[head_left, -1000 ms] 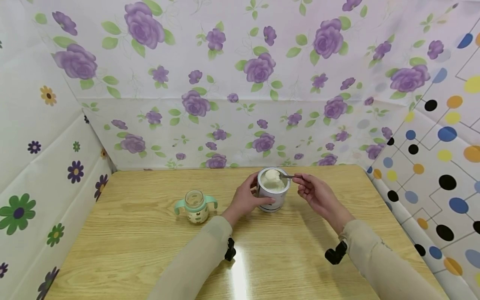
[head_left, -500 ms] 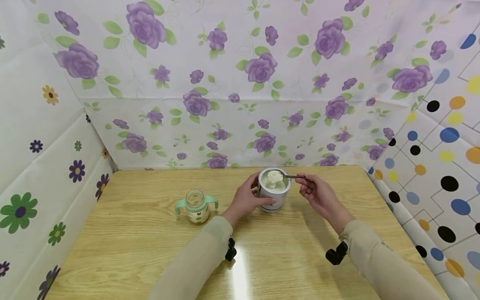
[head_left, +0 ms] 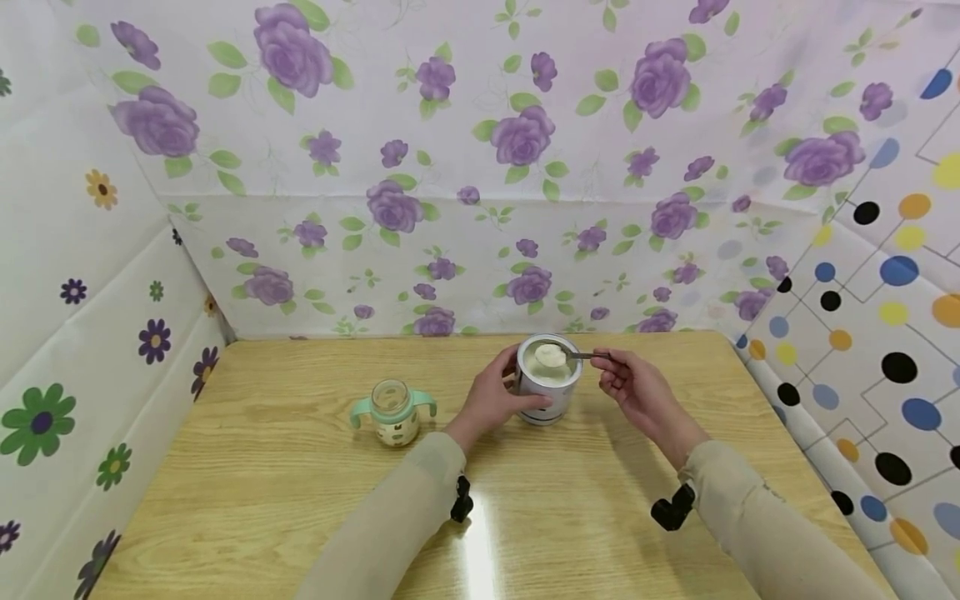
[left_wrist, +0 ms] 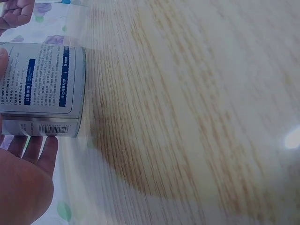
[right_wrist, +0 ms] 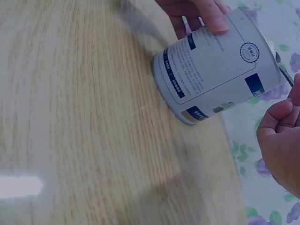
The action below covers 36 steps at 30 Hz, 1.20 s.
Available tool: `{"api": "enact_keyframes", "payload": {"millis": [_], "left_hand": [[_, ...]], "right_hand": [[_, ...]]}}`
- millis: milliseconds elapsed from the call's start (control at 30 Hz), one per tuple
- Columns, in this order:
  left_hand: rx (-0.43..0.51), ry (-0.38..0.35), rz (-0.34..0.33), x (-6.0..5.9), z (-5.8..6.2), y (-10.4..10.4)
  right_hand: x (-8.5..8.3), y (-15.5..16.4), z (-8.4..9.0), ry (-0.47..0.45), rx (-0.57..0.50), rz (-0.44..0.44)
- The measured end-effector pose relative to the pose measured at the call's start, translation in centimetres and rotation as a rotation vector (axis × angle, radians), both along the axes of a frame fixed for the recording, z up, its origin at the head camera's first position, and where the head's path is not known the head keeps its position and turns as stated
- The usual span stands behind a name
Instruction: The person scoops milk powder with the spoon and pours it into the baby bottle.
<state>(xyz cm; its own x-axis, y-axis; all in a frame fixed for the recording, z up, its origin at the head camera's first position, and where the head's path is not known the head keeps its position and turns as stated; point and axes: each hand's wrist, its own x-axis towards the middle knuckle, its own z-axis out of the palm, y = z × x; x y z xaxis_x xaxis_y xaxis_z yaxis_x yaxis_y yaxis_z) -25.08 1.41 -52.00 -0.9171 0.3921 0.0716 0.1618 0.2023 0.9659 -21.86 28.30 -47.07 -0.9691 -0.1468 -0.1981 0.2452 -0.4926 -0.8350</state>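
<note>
Since a sec ago the heap on the spoon (head_left: 552, 355) looks flatter and sits a bit lower over the tin's mouth; hands barely shifted. Our right hand (head_left: 633, 390) pinches the spoon handle, bowl w/ white powder held above the tin (head_left: 548, 382). Our left hand (head_left: 493, 398) wraps the tin's side, thumb on the front, steadying it on the bench (head_left: 300, 467). A handled baby bottle (head_left: 392, 411), lid off, stands well apart to the left. Risk as we judge it: the spoon is piled full, so a tilt or a jolt could spill powder onto the bench; letting go of the tin could let it slide.
</note>
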Motion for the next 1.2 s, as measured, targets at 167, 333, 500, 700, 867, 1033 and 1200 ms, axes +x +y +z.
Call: {"api": "enact_keyframes", "payload": {"millis": [167, 333, 500, 700, 867, 1033, 1200], "left_hand": [[0.009, 0.006, -0.003, -0.01, -0.08, -0.02], [0.012, 0.007, -0.005, 0.02, -0.08, -0.05], [0.005, 0.006, -0.005, -0.03, -0.03, -0.05], [0.006, 0.003, -0.001, 0.02, 0.04, -0.13], [0.009, 0.005, -0.005, 0.13, 0.17, -0.18], [0.006, -0.003, -0.002, 0.22, 0.29, -0.23], [0.006, -0.011, -0.009, 0.16, 0.43, -0.19]], "right_hand": [[0.02, -0.13, -0.08, 0.012, -0.021, 0.001], [0.06, -0.15, -0.1, 0.007, -0.064, 0.008], [-0.09, -0.31, -0.13, -0.018, -0.098, -0.01], [-0.08, -0.57, -0.36, -0.055, -0.114, -0.009], [-0.14, -0.61, -0.39, -0.043, -0.118, -0.015], [-0.26, -0.61, -0.3, -0.04, -0.111, -0.019], [-0.18, -0.57, -0.07, -0.043, -0.093, -0.022]]}}
